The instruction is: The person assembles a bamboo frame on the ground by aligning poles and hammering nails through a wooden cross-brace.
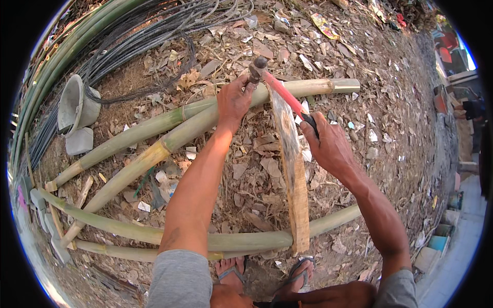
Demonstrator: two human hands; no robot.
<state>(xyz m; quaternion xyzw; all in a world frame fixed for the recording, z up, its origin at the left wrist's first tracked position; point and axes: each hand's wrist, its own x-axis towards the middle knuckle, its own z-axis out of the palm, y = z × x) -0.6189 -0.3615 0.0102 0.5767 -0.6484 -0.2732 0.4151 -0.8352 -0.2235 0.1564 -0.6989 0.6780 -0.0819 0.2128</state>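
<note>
My right hand [328,145] is wrapped round the black grip of a hammer [282,91] with a red handle. The dark hammer head lies at the fingertips of my left hand [235,100]. Those fingers are pinched together over a bamboo pole [197,119]; whatever they hold is hidden by the hammer head and too small to name. Between my arms a wooden plank [291,167] runs toward me, its far end against the crossing bamboo and its near end on a nearer bamboo pole [251,240]. A second far pole [133,134] lies alongside the first.
A grey bucket [77,105] stands at the left, near bundled dark wire or rods [138,46] and green bamboo [67,43]. Grey blocks [54,228] lie under the poles' left ends. Dry leaves and white shards litter the ground. My sandalled feet [232,272] are just behind the near poles.
</note>
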